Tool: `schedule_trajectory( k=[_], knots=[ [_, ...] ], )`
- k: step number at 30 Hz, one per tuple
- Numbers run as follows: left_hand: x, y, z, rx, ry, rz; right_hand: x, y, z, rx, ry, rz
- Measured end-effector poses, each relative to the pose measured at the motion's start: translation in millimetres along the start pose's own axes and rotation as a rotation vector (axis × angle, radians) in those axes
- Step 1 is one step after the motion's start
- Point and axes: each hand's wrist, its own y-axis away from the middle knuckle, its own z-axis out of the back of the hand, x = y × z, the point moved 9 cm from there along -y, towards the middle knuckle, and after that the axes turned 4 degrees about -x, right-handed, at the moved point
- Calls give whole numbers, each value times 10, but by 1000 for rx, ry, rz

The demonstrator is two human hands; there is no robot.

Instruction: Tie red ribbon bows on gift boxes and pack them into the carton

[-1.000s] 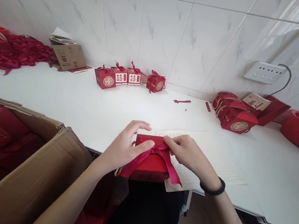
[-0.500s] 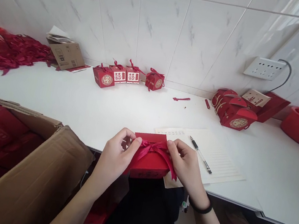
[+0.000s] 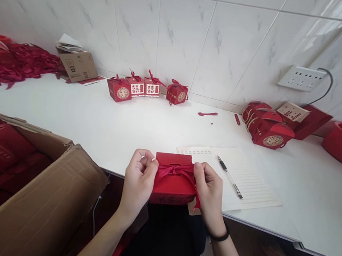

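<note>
We have the red gift box [image 3: 173,188] at the front edge of the bench [image 3: 144,130], just above our dark-clothed lap [image 3: 167,242]; whether it rests on the edge or on the lap, we cannot tell. On our left, the tall wall of the open cardboard carton [image 3: 48,186] rises near the bench's front edge and closes in that side, with a narrow gap between it and our left forearm. Ahead, a broad stretch of white bench top runs back to the small red favour boxes [image 3: 177,93] along the tiled wall [image 3: 185,29]. On our right, the lined paper [image 3: 250,182] lies flat and reaches toward the front edge, the black-capped pen [image 3: 230,177] slanting across it; more white bench top extends beyond.

Both our forearms come up from below and angle inward. Our left hand [image 3: 139,182] stands upright at the box's left side, its fingers curled and thumb pressed against them, pinched closed on the crimson ribbon [image 3: 174,172]. Our right hand [image 3: 209,191], a black band [image 3: 221,234] at its wrist, mirrors it, fingers also closed on the ribbon by the box's right side. Between them the ribbon crosses the lid, gathered at its middle; one tail hangs below our right hand.
</note>
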Motion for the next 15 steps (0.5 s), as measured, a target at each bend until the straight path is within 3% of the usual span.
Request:
schedule_trajectory(
  k=[7, 11, 15],
  knots=[
    [38, -42, -10, 55, -35, 18, -166, -51, -45, 63, -154, -134],
    [114, -64, -34, 135, -63, 73, -215, -42, -88, 147, -154, -199],
    [153, -62, 4, 125, -66, 74, -266, -6, -55, 145, -143, -219]
  ],
)
